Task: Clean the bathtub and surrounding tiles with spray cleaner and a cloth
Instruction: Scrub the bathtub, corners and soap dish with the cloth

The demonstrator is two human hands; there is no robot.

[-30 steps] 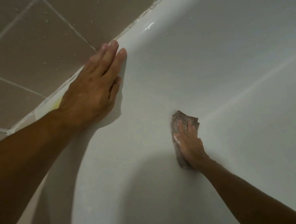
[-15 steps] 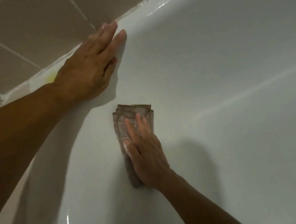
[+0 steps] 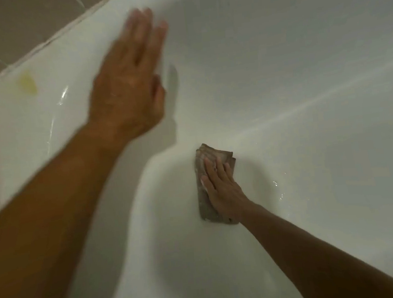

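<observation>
Wiping inside the tub, low on the curved inner wall. Right hand flat on the folded cloth, fingers straight and pressing it against the enamel, not curled round it. Cloth down near the bend where wall meets floor, lower and further right than half a second ago, when it sat high on the wall just under the left hand; a second ago it lay about where it is now. So: one full up-and-back stroke just finished, same strip covered twice.

Left hand blurred, fingers straight and together, holding nothing. No longer planted on the rim by the tiles; now shifted over the rim's inner edge toward the basin. Cannot tell whether touching the enamel or just above it. Probably re-bracing further along to let the body lean in.

Yellow stain uncovered on the rim, earlier mostly hidden behind the left wrist. Wet streaks glinting beside it and droplets right of the cloth.

Meaning for the task: inner wall being worked in repeated passes, far from done. Stain on the rim untouched and likely needs attention. Tiles not yet wiped, judging by the hands' position. No spray bottle in view.
</observation>
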